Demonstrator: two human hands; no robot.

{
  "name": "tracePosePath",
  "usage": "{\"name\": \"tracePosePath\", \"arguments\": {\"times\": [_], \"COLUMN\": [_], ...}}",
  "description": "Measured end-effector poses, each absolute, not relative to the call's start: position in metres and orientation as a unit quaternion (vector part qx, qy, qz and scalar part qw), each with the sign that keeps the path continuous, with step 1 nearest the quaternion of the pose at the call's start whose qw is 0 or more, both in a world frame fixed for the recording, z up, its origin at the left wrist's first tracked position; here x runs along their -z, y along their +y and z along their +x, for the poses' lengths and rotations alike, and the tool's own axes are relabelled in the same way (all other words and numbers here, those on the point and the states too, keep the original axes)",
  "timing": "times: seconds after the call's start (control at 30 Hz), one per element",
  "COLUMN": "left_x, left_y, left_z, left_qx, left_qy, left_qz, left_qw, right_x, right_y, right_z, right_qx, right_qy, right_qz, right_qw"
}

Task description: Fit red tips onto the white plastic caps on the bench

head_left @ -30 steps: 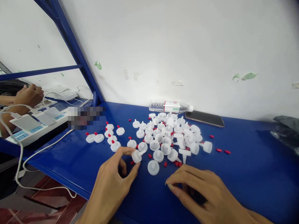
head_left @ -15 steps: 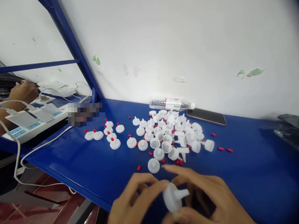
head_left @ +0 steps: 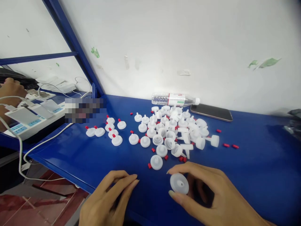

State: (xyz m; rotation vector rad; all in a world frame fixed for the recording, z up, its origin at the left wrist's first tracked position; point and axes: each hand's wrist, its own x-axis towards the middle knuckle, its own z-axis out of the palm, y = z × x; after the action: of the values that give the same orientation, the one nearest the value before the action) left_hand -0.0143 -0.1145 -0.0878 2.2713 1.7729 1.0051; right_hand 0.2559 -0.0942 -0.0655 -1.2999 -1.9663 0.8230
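Between right fingers: round, translucent white plastic cap, nozzle raised.

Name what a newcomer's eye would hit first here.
Likely the heap of white spouted caps on the blue table, with red pieces scattered around it. Next, nearer, the right hand pinching one white cap, the left hand beside it with fingertips together. Behind the heap, a clear bottle lies sideways near a dark phone.

A workshop-like spot: blue metal bench, power strip, heaped plastic caps.
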Motion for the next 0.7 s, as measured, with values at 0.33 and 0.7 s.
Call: {"name": "tracePosePath", "arguments": {"times": [0.33,0.7], "left_x": [0.061,0.063], "left_y": [-0.101,-0.104], "left_z": [0.037,0.058], "left_qx": [-0.466,-0.505], "left_qy": [0.525,0.48], "left_qz": [0.638,0.61], "left_qw": [0.318,0.377], "right_x": [0.062,0.061], "right_y": [-0.094,-0.092], "right_z": [0.255,0.257], "right_qx": [-0.325,-0.4], "right_qy": [-0.761,-0.734], "right_qz": [-0.472,-0.477], "right_qw": [0.304,0.271]}}
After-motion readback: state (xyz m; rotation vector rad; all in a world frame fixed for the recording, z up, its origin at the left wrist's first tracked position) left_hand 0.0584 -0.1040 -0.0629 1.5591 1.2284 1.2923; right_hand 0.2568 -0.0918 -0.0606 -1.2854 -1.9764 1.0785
